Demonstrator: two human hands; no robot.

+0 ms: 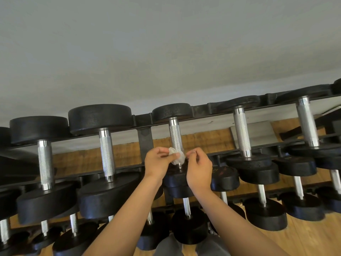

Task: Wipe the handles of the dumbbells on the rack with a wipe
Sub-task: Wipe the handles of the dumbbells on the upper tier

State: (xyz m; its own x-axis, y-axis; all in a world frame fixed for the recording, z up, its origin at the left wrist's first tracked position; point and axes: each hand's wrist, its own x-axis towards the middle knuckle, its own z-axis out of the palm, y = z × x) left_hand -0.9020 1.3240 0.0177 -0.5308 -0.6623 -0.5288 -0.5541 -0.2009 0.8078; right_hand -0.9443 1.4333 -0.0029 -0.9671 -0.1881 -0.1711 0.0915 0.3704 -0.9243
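A black rack (145,137) carries rows of black dumbbells with knurled chrome handles. The middle top-row dumbbell has its handle (175,134) straight ahead of me. A crumpled white wipe (178,156) sits at the lower end of that handle. My left hand (158,161) pinches the wipe's left side with thumb and fingers. My right hand (198,166) holds its right edge with the fingertips. The bottom of the handle is hidden behind the wipe and my hands.
Neighbouring top-row handles stand at the left (107,154) and at the right (242,132). Lower tiers hold smaller dumbbells (186,207). A grey wall (166,52) rises behind the rack, and wooden floor (304,241) shows at the lower right.
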